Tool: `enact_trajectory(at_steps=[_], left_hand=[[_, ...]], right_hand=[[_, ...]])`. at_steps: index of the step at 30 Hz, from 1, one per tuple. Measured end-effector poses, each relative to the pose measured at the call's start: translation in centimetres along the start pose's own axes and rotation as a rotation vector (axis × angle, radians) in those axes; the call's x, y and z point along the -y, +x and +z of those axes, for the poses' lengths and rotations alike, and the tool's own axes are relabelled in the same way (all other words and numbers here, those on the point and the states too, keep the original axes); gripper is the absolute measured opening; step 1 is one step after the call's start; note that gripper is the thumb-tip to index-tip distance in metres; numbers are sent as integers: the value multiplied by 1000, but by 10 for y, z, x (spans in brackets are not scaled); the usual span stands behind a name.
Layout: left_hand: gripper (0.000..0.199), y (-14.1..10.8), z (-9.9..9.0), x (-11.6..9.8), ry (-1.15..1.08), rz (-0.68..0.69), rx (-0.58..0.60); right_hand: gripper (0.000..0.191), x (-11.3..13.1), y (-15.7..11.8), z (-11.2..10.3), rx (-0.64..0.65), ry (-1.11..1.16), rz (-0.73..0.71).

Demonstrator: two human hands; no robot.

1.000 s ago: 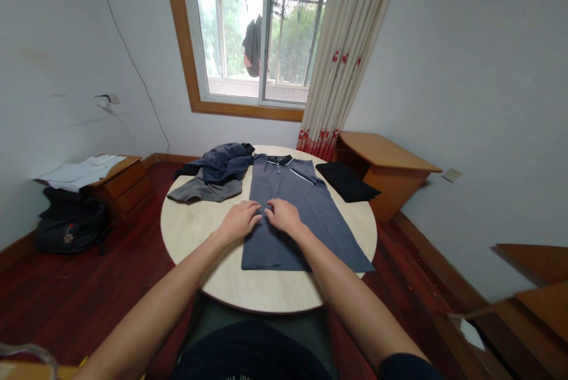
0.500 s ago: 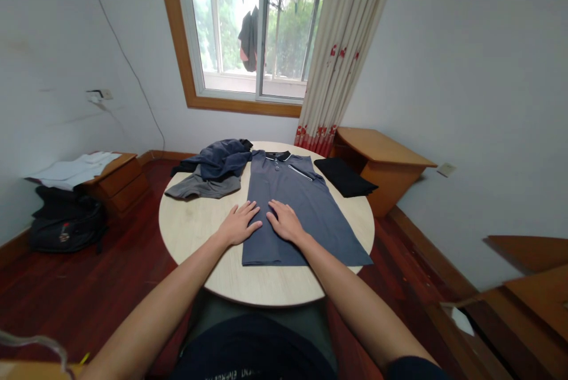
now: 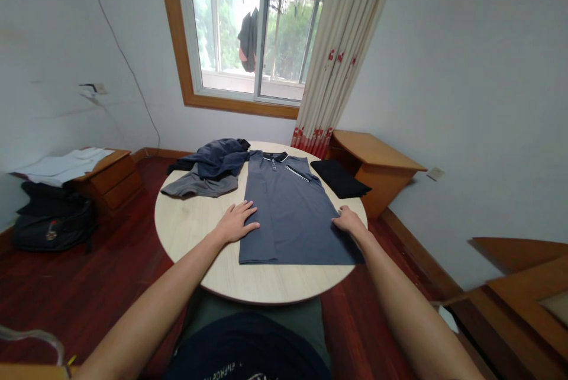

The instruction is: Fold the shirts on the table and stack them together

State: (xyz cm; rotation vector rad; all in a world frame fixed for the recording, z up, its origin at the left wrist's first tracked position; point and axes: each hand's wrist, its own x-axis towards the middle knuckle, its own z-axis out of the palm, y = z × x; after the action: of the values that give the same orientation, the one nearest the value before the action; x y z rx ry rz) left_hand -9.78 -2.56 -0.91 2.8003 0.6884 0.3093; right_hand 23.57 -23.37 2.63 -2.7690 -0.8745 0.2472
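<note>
A grey polo shirt (image 3: 293,214) with a dark, white-trimmed collar lies front up on the round table, its left side folded inward in a long strip. My left hand (image 3: 235,223) rests flat on the shirt's left edge with its fingers spread, partly over the tabletop. At the shirt's slanting right edge, my right hand (image 3: 351,221) has its thumb and bent fingers closed about the cloth; some of its fingers are hidden. One sleeve with a white-striped cuff (image 3: 297,173) lies across the chest.
Crumpled dark blue and grey clothes (image 3: 213,167) lie at the table's (image 3: 195,226) back left. A folded black garment (image 3: 341,179) lies at its right. Behind stand a wooden desk (image 3: 377,155) and a curtain (image 3: 328,60); a black bag (image 3: 55,220) sits on the floor at left.
My right hand has moved from the middle of the shirt to its right edge and its fingers have bent there. My left hand stays on the left edge.
</note>
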Motion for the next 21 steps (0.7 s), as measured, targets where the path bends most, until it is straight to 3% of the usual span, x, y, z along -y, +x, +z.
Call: enact_trajectory(at_steps=[4,8,10,12,15,17,18,19,21], left_hand=[[67,0,1,4,-20,0,-9],[59,0,-3,-2,-28,18,-61],[53,3,-8,-19,-38,76,-101],[49,10,-14,-45,-66,184,-103],[51,26,-18,-89,-88,371,13],[60,39,-17,-110,-52,418,92],[63,45,-16,-117,-33,428,126],[63,51,-14,-122,-19,434,156],[52,59,-8,-123,-9,457,207]], right_hand=[[29,6,-2,-13,166,220,17],[17,26,-14,-28,156,382,-43],[23,42,-25,-28,136,426,-140],[33,58,-35,-24,202,460,-211],[44,74,-38,-17,500,465,-232],[42,76,-25,-16,706,438,-226],[38,75,-13,-18,737,434,-211],[35,73,2,-20,704,441,-185],[31,70,37,-23,495,492,-110]])
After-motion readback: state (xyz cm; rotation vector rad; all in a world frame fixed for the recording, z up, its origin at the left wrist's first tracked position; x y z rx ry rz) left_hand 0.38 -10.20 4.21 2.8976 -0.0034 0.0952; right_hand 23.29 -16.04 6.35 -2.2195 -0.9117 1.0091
